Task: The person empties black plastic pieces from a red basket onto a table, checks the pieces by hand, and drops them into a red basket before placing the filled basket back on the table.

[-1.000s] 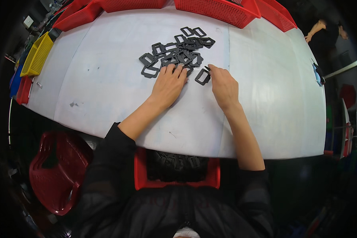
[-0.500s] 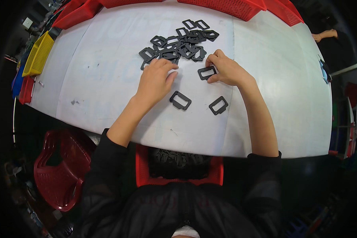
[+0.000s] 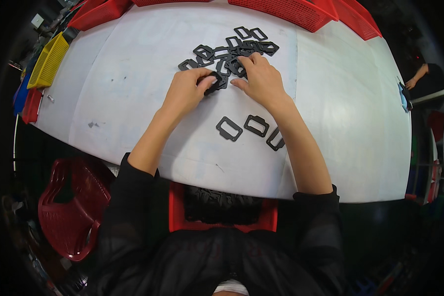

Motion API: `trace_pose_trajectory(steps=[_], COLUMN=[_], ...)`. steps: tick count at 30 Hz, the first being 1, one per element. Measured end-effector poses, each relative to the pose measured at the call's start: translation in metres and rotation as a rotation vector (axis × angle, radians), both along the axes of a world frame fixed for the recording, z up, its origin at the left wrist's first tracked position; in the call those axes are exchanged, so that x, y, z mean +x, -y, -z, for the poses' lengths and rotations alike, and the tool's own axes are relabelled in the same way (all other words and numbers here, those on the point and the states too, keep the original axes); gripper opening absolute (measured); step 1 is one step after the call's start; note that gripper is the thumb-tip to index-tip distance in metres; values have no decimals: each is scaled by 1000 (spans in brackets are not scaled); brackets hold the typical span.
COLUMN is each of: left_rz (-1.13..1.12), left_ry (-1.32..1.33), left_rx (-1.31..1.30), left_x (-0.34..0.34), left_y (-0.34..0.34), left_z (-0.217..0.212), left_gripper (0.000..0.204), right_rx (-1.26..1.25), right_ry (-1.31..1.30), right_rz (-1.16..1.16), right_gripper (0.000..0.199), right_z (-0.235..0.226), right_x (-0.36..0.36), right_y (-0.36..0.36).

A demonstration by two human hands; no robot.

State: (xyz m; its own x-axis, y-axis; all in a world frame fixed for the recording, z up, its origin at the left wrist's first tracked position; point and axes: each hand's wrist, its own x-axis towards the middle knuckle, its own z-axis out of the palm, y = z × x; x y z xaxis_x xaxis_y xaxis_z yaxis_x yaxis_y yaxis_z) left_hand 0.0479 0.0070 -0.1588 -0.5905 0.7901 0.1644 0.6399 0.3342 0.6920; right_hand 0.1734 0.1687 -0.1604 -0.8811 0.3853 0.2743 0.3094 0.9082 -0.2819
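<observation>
My left hand (image 3: 183,92) is closed at the near left side of a loose pile of black rectangular frames (image 3: 233,43). Between its thumb and fingers is a black frame (image 3: 215,83), partly hidden by the fingertips. My right hand (image 3: 263,83) pinches another black frame (image 3: 238,68) at the pile's near right edge. Nearer to me, three single frames lie apart on the white table: a tilted left one (image 3: 229,129), a middle one (image 3: 256,126) and a right one (image 3: 276,142) partly covered by my right forearm.
Red plastic baskets (image 3: 286,12) line the table's far edge; a yellow basket (image 3: 48,60) stands at the left. Below the near edge of the white table (image 3: 133,108), a red crate (image 3: 177,209) holds dark pieces. A dark red chair (image 3: 76,217) is at left. Another person's hand (image 3: 411,84) shows far right.
The frame that was in my right hand now lies between the other two loose ones. Both hands are now at the pile, each gripping a frame.
</observation>
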Motion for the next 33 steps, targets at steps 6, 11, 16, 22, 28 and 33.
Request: trace_pose_trajectory(steps=[6,11,16,22,28,33], left_rz=[127,113,119,-70,-73,100], left_ry=[-57,-524,-472,167,31,-242], left_rx=[-100,32,93,40,-19,129], left_x=[12,1,-5,-5,5,31], left_y=[25,8,4,36,65,57], left_z=[1,24,23,6,14,20], left_gripper=[25,28,24,20,15,12], right_rx=[178,-444,-239,-217,-316,-178], right_ry=[-83,7,51,150,50,-49], right_rz=[31,199,285,452,459,527], right_gripper=[21,26,41,46,49,52], right_z=[19,-25,-21,5,7,13], right_x=[-9,18,24,-4,-5,-10], right_y=[-4,5,-4,-22,-10,-32])
